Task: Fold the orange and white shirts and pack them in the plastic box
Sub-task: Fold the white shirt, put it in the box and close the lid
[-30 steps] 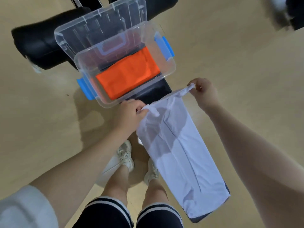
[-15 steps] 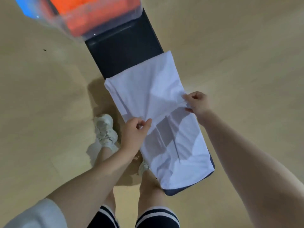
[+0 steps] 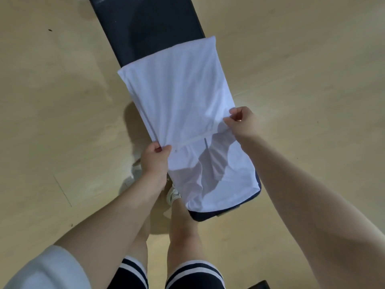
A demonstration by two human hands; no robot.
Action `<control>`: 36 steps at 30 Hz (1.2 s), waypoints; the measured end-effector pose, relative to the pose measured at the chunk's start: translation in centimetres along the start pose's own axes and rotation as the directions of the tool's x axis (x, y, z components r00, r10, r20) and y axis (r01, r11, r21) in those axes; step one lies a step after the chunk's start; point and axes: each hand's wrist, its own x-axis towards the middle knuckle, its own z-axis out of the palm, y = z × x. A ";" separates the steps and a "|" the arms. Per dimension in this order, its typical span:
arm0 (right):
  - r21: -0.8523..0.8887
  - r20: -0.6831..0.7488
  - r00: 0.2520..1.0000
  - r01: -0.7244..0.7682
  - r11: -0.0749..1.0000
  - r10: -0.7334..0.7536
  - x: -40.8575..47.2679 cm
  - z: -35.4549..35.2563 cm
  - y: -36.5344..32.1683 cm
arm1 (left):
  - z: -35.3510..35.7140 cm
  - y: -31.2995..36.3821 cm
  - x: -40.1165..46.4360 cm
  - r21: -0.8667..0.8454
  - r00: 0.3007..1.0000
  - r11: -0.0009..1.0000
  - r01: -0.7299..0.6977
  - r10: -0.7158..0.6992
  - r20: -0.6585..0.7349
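Pale wooden floor [image 3: 52, 101] fills the view, and across it runs a long dark padded counter [image 3: 150, 28], narrow, stretching away from the person toward the top of the frame. The white shirt [image 3: 179, 97] lies along that counter as a long strip, its long axis matching the counter's, the far end a smooth fold and the near end reaching almost to the counter's near edge.

The left hand [image 3: 155, 161] pinches the near-left corner of the upper layer between thumb and curled fingers [image 3: 158, 148]. The right hand [image 3: 242, 123] pinches the opposite corner in the same way, slightly farther from the body. A hemmed edge runs taut between the two hands, crossing the strip's width, and the lower layer shows beyond it toward the person's legs.

The step in hand looks like a lengthwise fold: the gripped edge sits partway along the strip, and the uncovered part lies nearer the body than either hand. Both hands are equally placed to carry the edge on along the long axis. Neither the plastic box nor the orange shirt is in view.
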 end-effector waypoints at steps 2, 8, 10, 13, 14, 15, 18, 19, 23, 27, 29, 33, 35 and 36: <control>-0.122 -0.046 0.995 0.079 0.989 -0.085 -0.8 -0.5 0.8 | -0.3 -0.5 -0.3 0.149 0.997 0.987 -0.060 0.065 -0.029; -0.182 -0.137 0.984 -0.136 0.974 0.112 -6.3 -2.5 8.5 | -1.4 -4.3 -2.0 0.228 0.977 0.955 0.188 -0.205 0.052; -0.251 -0.133 0.981 -0.172 0.953 0.142 -7.9 -2.7 10.4 | -1.5 -6.1 -2.8 0.269 0.953 0.932 0.242 -0.280 0.116; -0.428 -0.191 0.976 -0.177 0.886 0.102 -9.3 -2.6 11.9 | -1.3 -8.5 -3.7 0.263 0.933 0.921 0.286 -0.330 0.143; -0.456 -0.213 0.972 -0.188 0.870 0.098 -9.7 -2.4 12.2 | -1.2 -9.1 -4.0 0.261 0.929 0.917 0.301 -0.344 0.136; -0.470 -0.232 0.967 -0.208 0.858 0.107 -9.8 -2.2 12.6 | -1.2 -9.8 -4.1 0.261 0.926 0.914 0.312 -0.353 0.130; -0.400 -0.277 0.945 -0.280 0.873 0.176 -10.0 -1.9 13.6 | -1.0 -11.5 -4.3 0.257 0.926 0.916 0.310 -0.352 0.138; -0.308 -0.282 0.942 -0.268 0.913 0.181 -10.1 -1.8 14.1 | -1.0 -11.7 -4.5 0.257 0.924 0.918 0.301 -0.348 0.160; 0.030 -0.283 0.943 -0.174 0.984 0.176 -11.6 -2.5 14.1 | -1.3 -10.9 -5.4 0.302 0.929 0.936 0.184 -0.265 0.258; 0.027 -0.230 0.965 -0.121 0.992 0.124 -12.9 -3.8 11.8 | -1.7 -8.4 -7.6 0.245 0.921 0.953 0.177 -0.248 0.299; 0.015 -0.215 0.972 -0.096 0.995 0.097 -12.8 -4.5 10.4 | -1.9 -7.0 -8.8 0.240 0.932 0.956 0.171 -0.236 0.276; -0.120 -0.156 0.988 -0.013 0.993 -0.006 -12.2 -6.0 6.1 | -2.5 -2.8 -9.7 0.263 0.959 0.954 0.140 -0.197 0.204; -0.263 -0.074 0.990 0.098 0.960 -0.121 -11.5 -6.6 3.5 | -2.7 -0.1 -9.8 0.312 0.945 0.939 0.144 -0.223 0.237; -0.317 -0.026 0.986 0.148 0.937 -0.165 -11.0 -6.8 2.1 | -2.7 1.4 -9.7 0.337 0.933 0.930 0.145 -0.242 0.268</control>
